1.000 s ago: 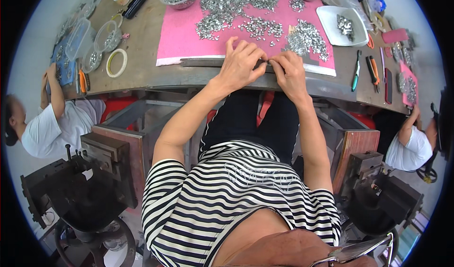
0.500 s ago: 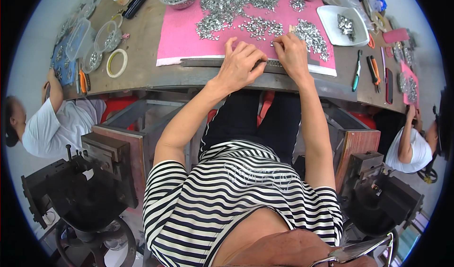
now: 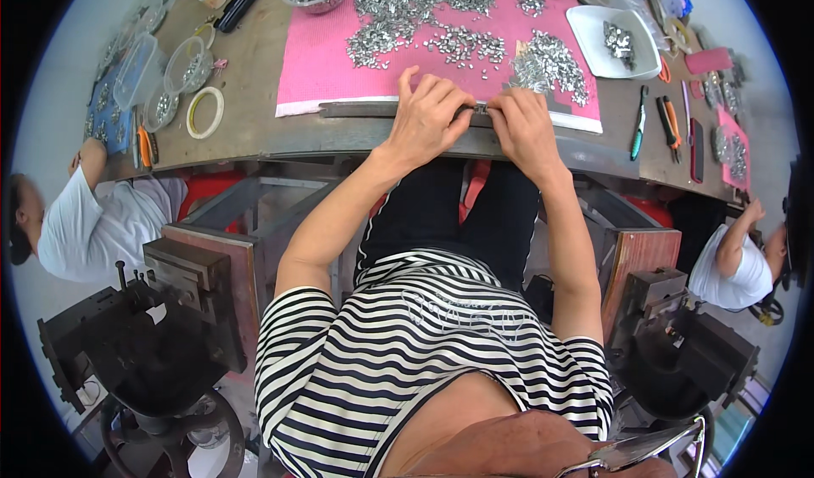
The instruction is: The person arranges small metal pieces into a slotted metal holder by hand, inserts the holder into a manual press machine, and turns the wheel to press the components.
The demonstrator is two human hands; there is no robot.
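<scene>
A long, narrow dark metal bar point(image 3: 360, 110) lies along the front edge of the pink mat point(image 3: 318, 71). My left hand point(image 3: 428, 115) is over its middle, thumb and forefinger closed on something dark and too small to name. Close beside it, my right hand point(image 3: 527, 126) has its fingers pinched together at the bar; what they hold is hidden. Between the fingertips a short stretch of the bar shows small shiny parts. Beyond my hands, loose small silver metal pieces point(image 3: 462, 46) are spread over the mat, with another pile point(image 3: 551, 63) just past my right hand.
A round clear tub point(image 3: 318, 5) of metal pieces stands at the back left, a white tray point(image 3: 585, 20) at the right. Tape point(image 3: 194, 113) lies left; a toothbrush point(image 3: 639, 126) and orange-handled pliers point(image 3: 670, 126) lie right. People in white shirts point(image 3: 114, 224) sit at both sides.
My right hand has moved from the edge of the metal pieces back toward me, down to the bar beside my left hand. My left hand has hardly moved.
</scene>
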